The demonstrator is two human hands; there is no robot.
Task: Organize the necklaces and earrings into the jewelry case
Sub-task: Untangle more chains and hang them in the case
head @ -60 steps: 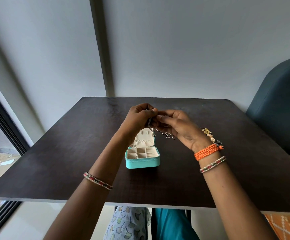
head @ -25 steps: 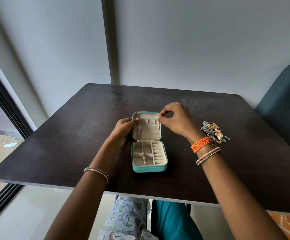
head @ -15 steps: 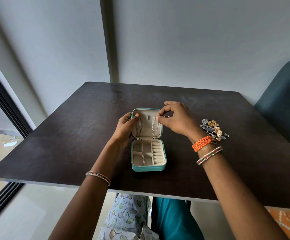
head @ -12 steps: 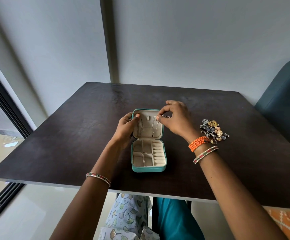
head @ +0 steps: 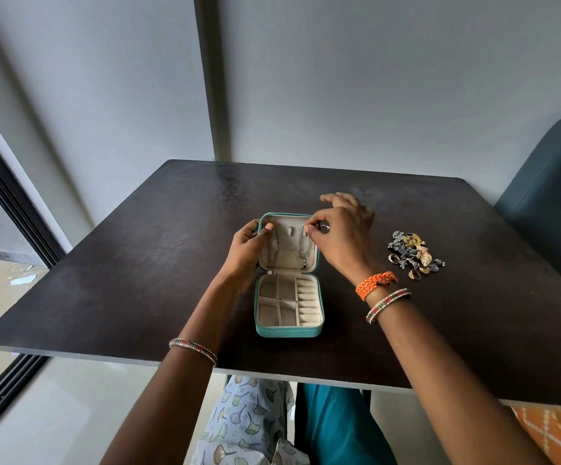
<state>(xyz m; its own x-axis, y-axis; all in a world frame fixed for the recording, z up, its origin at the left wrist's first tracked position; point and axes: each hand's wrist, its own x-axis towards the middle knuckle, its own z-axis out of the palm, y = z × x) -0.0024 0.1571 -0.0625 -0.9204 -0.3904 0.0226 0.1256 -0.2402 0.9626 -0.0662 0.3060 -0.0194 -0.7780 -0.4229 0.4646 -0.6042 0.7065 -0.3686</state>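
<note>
A small teal jewelry case (head: 287, 331) lies open on the dark table, its cream lid (head: 289, 245) raised toward the wall. My left hand (head: 246, 250) grips the lid's left edge, thumb on the lining. My right hand (head: 341, 236) pinches the top of a silver necklace (head: 302, 248) that hangs down the right side of the lid with a dark pendant at its bottom. Another chain (head: 273, 248) hangs on the lid's left side. The tray's compartments look bare. A heap of earrings and rings (head: 415, 255) lies to the right of the case.
The dark square table (head: 138, 263) stands against a grey wall. A teal chair back (head: 554, 203) rises at the far right. A dark window frame (head: 7, 203) runs along the left. My knees show under the table's near edge.
Both hands brought the necklace from the air down to the case lid. Since then the left hand keeps hold of the lid while the right hand's fingers shift slightly at the necklace's top.
</note>
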